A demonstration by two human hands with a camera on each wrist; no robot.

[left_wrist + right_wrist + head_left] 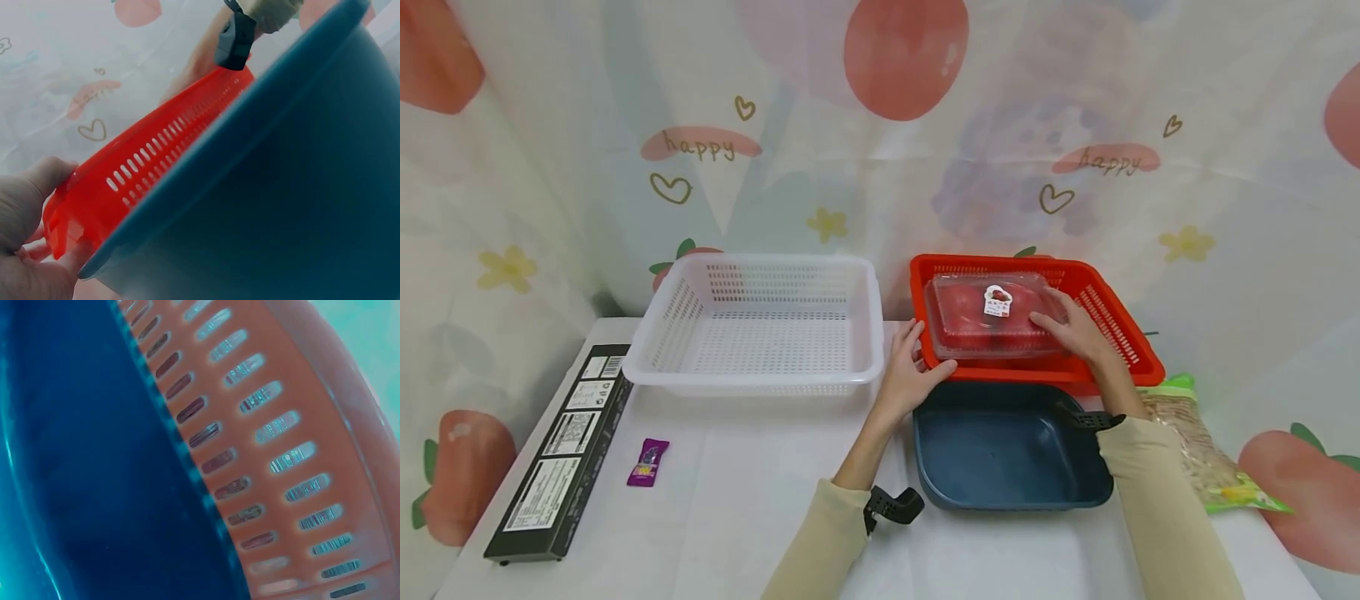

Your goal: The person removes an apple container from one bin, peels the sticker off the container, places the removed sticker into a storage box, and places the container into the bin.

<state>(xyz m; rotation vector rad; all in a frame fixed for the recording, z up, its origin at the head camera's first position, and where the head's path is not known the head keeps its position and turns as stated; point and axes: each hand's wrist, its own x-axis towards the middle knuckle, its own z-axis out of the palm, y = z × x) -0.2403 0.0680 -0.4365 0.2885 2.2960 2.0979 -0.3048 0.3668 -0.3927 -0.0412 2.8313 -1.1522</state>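
Observation:
A clear plastic clamshell box (958, 312) with a white label lies inside the red slotted basket (1120, 321), toward its left side. My right hand (1082, 329) holds the box at its right end, thumb across the lid. At the basket's left front corner my left hand (906, 379) grips the rim; the left wrist view shows thumb and fingers on either side of the red corner (84, 215). Directly in front of the basket sits a dark blue tub (1000, 450), under my right wrist. The right wrist view shows basket slots and tub but not the hand.
Left of the red basket stands a white slotted basket (752, 346). A long black box (561, 450) with white labels lies along the table's left side, near a small purple packet (647, 462). Beyond my right forearm lies a plastic bag (1198, 442) of light brown contents.

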